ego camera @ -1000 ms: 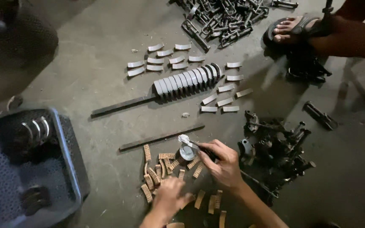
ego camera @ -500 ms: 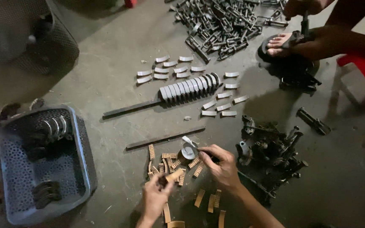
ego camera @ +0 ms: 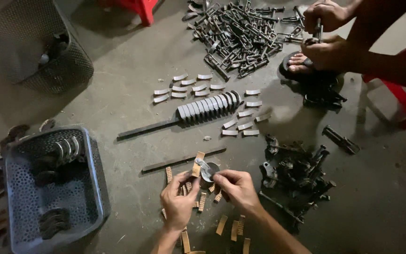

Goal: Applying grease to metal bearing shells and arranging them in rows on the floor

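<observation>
Grey concrete floor (ego camera: 118, 94), blue perforated basket (ego camera: 95, 188), dark mesh basket (ego camera: 71, 66), heap of metal links (ego camera: 240, 33), rod strung with curved plates (ego camera: 203, 110), scattered tan strips (ego camera: 222, 225), pile of black parts (ego camera: 297, 174).

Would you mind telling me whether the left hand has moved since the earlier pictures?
Yes. The left hand has come up from the tan strips toward the flat bar, meeting the right hand at the small metal part.

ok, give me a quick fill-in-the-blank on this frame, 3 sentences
1. The left hand and right hand together hold a small ____ part.
2. The basket on the person's left is ____ in colour.
3. The grey curved plates are stacked in a row along a long flat ____.

Missing words: metal; blue; bar
</observation>
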